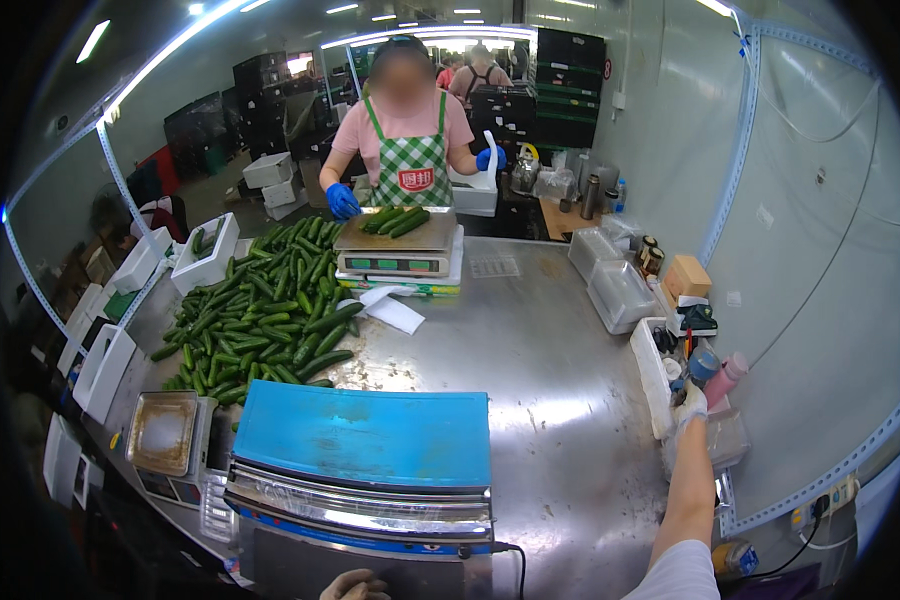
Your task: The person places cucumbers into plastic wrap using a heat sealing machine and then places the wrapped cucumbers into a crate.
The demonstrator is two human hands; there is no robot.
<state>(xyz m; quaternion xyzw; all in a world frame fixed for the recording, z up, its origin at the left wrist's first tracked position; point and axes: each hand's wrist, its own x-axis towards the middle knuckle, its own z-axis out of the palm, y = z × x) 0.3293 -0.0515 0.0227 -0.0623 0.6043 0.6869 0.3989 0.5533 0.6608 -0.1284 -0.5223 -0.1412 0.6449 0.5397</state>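
My right hand [691, 405], in a pale glove, reaches to the foam box [649, 382] at the right edge of the steel table, next to a blue-lidded container [703, 364] and a pink bottle [731, 375]. Whether its fingers grip anything is hidden. At the bottom edge, my left hand [354, 585], in a worn glove, is partly in view over the dark front plate of a film wrapping machine [360, 510] with a blue top [367, 431]. Its fingers look curled, their hold unclear. A heap of cucumbers [270, 315] lies behind the machine; several cucumbers [401, 220] rest on a digital scale [394, 247].
Across the table stands a co-worker [405, 142] in a checked apron and blue gloves. A second scale [163, 435] stands at the left, near white foam boxes [206, 259]. Clear plastic trays [621, 292] line the right side. A black cable [523, 570] leaves the machine's right end.
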